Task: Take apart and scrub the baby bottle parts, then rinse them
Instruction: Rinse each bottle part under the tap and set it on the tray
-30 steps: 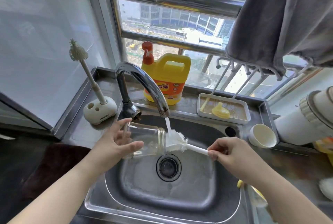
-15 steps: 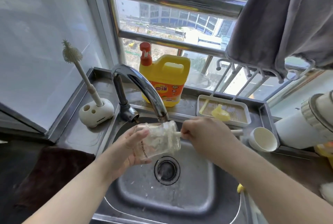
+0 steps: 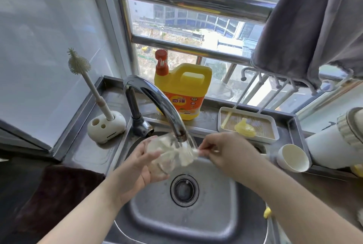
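Seemingly midway, the left hand (image 3: pixel 137 167) grips the clear bottle (image 3: pixel 165 157) under the faucet (image 3: pixel 157 102) while the right hand (image 3: pixel 225 151) pinches the brush (image 3: pixel 186 156) scrubbing inside (the yellow nipple (image 3: pixel 244 127) waits at two o'clock), rinsing still ahead.

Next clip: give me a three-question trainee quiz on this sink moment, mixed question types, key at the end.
1. True or false: the left hand holds the clear bottle under the faucet.
2. What does the right hand pinch? A) yellow detergent jug B) brush handle C) white cup
3. Fill in: the brush head is ___ the bottle.

Key: 1 true; 2 B; 3 inside.
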A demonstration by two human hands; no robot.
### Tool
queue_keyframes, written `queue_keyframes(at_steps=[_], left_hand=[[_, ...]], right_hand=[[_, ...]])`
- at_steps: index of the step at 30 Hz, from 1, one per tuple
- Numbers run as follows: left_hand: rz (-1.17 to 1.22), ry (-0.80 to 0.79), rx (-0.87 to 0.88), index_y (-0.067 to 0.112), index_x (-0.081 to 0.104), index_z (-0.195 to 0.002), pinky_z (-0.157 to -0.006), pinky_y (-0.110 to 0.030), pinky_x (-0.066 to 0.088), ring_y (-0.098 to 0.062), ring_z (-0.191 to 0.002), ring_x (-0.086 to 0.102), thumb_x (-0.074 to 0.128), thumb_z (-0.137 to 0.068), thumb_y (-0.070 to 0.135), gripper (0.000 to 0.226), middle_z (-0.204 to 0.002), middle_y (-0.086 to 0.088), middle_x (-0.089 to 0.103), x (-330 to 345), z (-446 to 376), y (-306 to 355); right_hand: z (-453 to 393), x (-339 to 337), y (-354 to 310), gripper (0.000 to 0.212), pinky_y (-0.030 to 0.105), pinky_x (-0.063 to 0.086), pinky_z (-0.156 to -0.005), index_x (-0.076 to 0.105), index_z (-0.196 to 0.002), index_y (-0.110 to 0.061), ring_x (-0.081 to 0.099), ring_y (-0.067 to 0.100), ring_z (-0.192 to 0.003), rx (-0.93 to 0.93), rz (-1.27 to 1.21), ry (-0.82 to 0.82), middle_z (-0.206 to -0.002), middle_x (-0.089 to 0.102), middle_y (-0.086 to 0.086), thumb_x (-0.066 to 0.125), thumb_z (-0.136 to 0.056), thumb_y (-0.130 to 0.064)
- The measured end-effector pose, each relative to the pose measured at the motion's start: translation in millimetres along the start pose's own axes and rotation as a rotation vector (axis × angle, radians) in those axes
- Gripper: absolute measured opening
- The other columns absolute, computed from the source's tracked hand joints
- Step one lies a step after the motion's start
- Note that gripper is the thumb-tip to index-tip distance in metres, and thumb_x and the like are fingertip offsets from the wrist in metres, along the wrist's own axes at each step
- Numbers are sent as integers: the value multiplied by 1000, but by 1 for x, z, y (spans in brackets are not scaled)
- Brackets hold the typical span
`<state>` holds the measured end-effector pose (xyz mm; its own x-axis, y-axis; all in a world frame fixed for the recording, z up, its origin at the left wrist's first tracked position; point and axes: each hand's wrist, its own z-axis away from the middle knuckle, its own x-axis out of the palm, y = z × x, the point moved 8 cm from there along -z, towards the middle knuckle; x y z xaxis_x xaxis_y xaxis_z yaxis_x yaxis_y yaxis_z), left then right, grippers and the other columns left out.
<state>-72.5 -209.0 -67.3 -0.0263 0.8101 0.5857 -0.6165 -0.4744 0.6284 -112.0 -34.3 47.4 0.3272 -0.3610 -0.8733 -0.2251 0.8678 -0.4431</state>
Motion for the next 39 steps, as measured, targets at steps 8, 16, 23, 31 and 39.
queue_keyframes(at_steps=[8, 16, 23, 31, 39], left_hand=[[-34, -174, -232, 16, 47, -135, -81, -40, 57, -42, -111, 54, 86, -62, 17, 83, -131, -21, 56, 15, 15, -10], [-100, -47, -303, 8, 58, -125, -76, -46, 58, -35, -96, 64, 63, -82, 52, 62, -115, -21, 65, 12, 21, -16], [-124, -24, -163, 14, 47, -130, -75, -51, 56, -37, -100, 65, 78, -67, 39, 75, -126, -23, 58, 6, 20, -8], [-59, -26, -104, 16, 47, -129, -74, -56, 56, -45, -106, 61, 92, -49, 21, 92, -124, -22, 60, 2, 20, -5], [-165, -40, -89, 12, 47, -130, -81, -52, 54, -41, -107, 61, 93, -42, 16, 99, -122, -22, 62, 2, 21, -6]], right_hand=[[12, 9, 12, 8, 15, 39, -59, 70, -87, -32, 54, -3, -68, 7, -114, -30, -74, 64, -24, 65, -83, -36], [18, 3, 3, 11, 18, 41, -63, 67, -92, -32, 52, 2, -71, -41, 119, -204, -72, 55, -20, 60, -87, -38], [15, 8, -15, 14, 28, 45, -71, 65, -94, -27, 59, 13, -87, -116, 235, -90, -94, 65, -9, 51, -92, -30], [12, 10, -15, 12, 31, 50, -80, 69, -93, -25, 61, 10, -87, -76, 103, -132, -93, 68, -10, 58, -88, -29], [17, 11, -13, 9, 27, 47, -75, 69, -89, -26, 59, 6, -80, -59, 44, -107, -85, 66, -14, 61, -87, -30]])
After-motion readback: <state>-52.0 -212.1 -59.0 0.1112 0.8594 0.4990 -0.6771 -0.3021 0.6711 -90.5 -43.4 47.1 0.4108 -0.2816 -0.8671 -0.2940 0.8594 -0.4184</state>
